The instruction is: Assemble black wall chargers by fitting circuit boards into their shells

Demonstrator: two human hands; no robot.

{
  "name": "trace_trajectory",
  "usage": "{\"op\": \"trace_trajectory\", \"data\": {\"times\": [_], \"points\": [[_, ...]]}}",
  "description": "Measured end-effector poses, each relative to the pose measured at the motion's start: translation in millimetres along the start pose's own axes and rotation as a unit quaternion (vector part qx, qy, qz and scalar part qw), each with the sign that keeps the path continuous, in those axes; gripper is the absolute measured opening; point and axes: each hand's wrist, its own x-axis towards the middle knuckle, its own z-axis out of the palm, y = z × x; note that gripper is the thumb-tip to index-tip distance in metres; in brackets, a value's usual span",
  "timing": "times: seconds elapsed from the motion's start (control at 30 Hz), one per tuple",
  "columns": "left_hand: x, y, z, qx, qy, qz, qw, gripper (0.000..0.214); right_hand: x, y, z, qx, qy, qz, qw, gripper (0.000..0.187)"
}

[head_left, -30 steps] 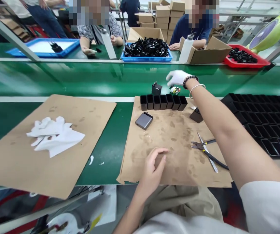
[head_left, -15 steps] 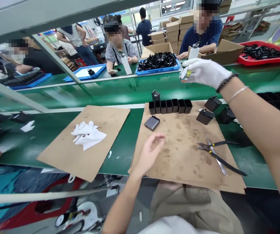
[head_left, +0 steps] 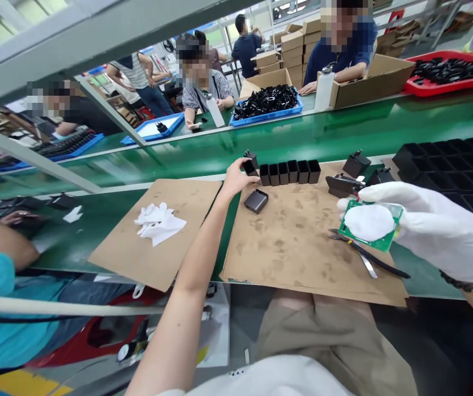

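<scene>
My bare left hand (head_left: 238,177) is closed around the leftmost black plastic case (head_left: 251,168), at the end of a row of open-topped black cases (head_left: 289,172). Between the thumb and fingers of my white-gloved right hand (head_left: 438,223) is a green circuit board (head_left: 350,220) with a large white blob on its face. A dark grey box-shaped part (head_left: 256,201) lies just below my left hand. Behind the board, pliers (head_left: 358,247) with black handles rest on the brown cardboard (head_left: 278,258), partly hidden.
Black plug adapters (head_left: 356,163) stand at the cardboard's right corner. Beyond them is a block of black cases (head_left: 446,170). White gloves (head_left: 158,223) lie on another cardboard sheet (head_left: 121,258) to the left. Across the green belt (head_left: 203,151) co-workers sit behind a blue tray (head_left: 265,116).
My left hand has reached up and taken hold of the end case. My right hand has come back from across the belt, down toward me, and the circuit board now shows in it.
</scene>
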Motion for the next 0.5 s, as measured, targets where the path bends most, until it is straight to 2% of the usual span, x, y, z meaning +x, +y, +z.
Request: {"op": "trace_trajectory", "data": {"times": [0.07, 0.13, 0.2, 0.27, 0.3, 0.4, 0.5], "points": [[-32, 15, -4.6, -0.018, 0.010, 0.027, 0.999, 0.067, -9, 5, 2, 0.024, 0.018, -0.010, 1.000, 0.040], [-78, 34, -2.2, -0.066, -0.037, 0.071, 0.995, 0.072, -15, 11, 7, 0.067, 0.035, -0.009, 0.997, 0.037], [-129, 55, 8.9, -0.112, -0.100, 0.094, 0.984, 0.070, -21, 18, 15, 0.090, 0.052, -0.019, 0.994, 0.035], [-176, 74, 25.8, -0.147, -0.151, 0.082, 0.974, 0.074, -28, 25, 24, 0.080, 0.081, -0.055, 0.992, 0.035], [-194, 82, 34.9, -0.168, -0.158, 0.067, 0.971, 0.075, -31, 29, 28, 0.065, 0.093, -0.079, 0.990, 0.035], [-226, 98, 57.2, -0.223, -0.140, 0.027, 0.964, 0.068, -45, 37, 36, -0.002, 0.101, -0.147, 0.984, 0.039], [-233, 105, 66.1, -0.244, -0.123, 0.051, 0.961, 0.056, -58, 41, 37, -0.073, 0.091, -0.175, 0.978, 0.042]]}}
